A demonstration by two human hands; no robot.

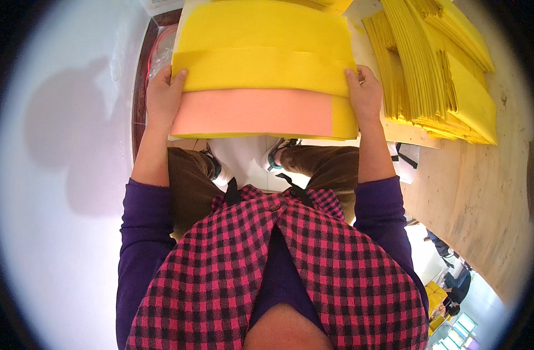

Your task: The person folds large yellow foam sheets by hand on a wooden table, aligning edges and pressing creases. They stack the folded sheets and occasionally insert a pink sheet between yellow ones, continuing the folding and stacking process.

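Yellow sheet w/ pink band; yellow stack; pink-black check shirt; purple sleeves.

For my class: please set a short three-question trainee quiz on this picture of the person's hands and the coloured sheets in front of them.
1. True or false: both hands grip the folded yellow sheet at once.
2. What colour is the sheet showing just below the yellow fold?
A. green
B. pink
C. blue
3. On which side of the person does the stack of yellow sheets lie?

Key
1. True: the left hand holds its left edge and the right hand its right edge.
2. B.
3. The right, on the wooden table.
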